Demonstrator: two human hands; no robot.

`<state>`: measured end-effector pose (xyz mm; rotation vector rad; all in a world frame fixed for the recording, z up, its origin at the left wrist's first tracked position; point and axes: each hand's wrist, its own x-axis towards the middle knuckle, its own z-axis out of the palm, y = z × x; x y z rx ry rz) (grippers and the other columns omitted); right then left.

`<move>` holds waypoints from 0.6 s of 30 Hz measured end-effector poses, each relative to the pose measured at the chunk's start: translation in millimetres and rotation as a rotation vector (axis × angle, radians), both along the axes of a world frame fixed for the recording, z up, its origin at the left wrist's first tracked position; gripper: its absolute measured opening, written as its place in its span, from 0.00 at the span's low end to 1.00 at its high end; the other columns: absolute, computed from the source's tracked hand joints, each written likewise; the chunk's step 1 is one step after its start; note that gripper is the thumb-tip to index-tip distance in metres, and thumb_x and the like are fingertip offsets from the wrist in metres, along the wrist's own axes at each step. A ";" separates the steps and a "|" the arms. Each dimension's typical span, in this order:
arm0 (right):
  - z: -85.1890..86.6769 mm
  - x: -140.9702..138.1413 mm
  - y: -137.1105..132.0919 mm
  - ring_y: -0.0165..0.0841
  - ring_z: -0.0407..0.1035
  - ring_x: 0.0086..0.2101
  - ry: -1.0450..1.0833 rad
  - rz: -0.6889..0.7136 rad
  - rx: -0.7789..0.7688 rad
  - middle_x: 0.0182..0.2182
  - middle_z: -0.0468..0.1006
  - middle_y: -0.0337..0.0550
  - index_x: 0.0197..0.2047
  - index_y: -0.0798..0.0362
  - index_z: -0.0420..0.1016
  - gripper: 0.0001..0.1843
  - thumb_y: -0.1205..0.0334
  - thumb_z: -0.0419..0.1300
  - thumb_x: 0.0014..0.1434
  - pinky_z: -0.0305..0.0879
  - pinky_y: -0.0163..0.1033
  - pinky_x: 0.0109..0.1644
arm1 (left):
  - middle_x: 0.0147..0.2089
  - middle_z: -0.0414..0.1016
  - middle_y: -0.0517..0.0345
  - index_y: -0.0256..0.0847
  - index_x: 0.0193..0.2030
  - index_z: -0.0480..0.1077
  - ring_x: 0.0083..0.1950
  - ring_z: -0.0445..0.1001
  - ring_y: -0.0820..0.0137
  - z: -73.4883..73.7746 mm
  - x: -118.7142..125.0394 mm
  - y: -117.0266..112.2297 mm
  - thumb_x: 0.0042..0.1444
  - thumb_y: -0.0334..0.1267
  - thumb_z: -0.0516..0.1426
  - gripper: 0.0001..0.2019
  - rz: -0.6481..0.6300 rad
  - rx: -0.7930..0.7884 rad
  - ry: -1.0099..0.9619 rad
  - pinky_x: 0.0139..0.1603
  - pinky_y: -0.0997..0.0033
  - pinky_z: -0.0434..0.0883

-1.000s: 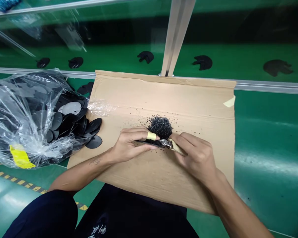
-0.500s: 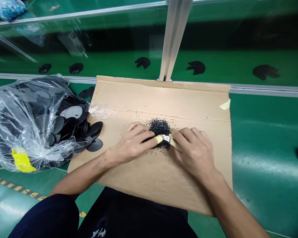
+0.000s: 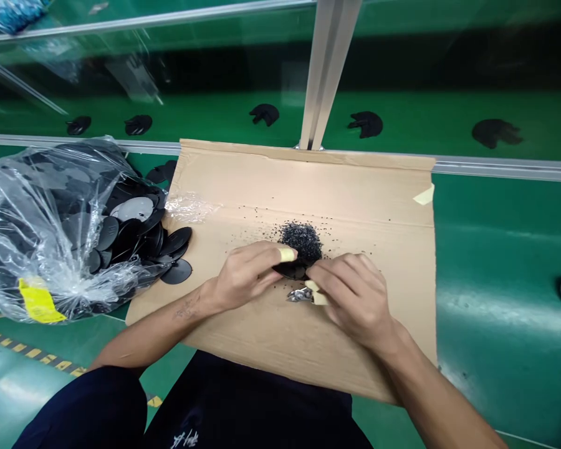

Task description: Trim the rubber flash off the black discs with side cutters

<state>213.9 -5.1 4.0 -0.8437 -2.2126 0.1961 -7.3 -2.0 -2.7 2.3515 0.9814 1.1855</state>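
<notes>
My left hand [image 3: 245, 274] is closed on a flat black plastic disc [image 3: 292, 272], its taped forefinger on top. My right hand [image 3: 355, 296] is closed on a small metal blade tool [image 3: 300, 294], which points left just below the disc. Both hands rest over a sheet of brown cardboard [image 3: 280, 337] on my lap. A small heap of black shavings [image 3: 301, 239] lies on the cardboard just beyond my fingers.
A clear plastic bag [image 3: 51, 224] full of black discs lies at the left, with some discs [image 3: 175, 255] spilling onto the cardboard. Behind runs a green conveyor belt [image 3: 425, 125] carrying several black parts [image 3: 365, 124]. A metal post [image 3: 325, 68] rises at the cardboard's far edge.
My right hand has drawn the blade tool down and toward me, away from the shavings heap. My left hand has turned the disc slightly and stays in place.
</notes>
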 end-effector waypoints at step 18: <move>-1.0 15.7 17.8 0.37 0.72 0.35 -0.084 -0.054 -0.133 0.38 0.83 0.47 0.48 0.53 0.77 0.10 0.68 0.57 0.66 0.66 0.43 0.37 | 0.45 0.84 0.50 0.36 0.50 0.77 0.46 0.83 0.70 5.8 -5.2 2.3 0.62 0.25 0.58 0.11 -0.097 -0.372 -0.204 0.50 0.72 0.80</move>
